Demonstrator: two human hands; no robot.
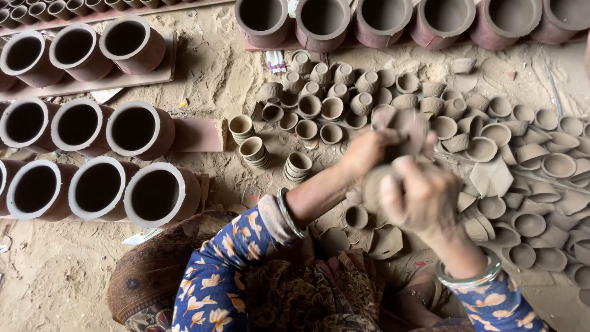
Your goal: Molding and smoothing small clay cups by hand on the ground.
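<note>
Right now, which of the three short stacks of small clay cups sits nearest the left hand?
The rightmost stack of small clay cups, just below-left of the left hand. The other two stacks lie farther left on the sandy ground.

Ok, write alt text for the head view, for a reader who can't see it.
Seen from above, a person's left hand and right hand grip clay pieces over a sandy floor. Dozens of small clay cups and shallow bowls lie ahead and right, with large clay pots in rows at left.
</note>
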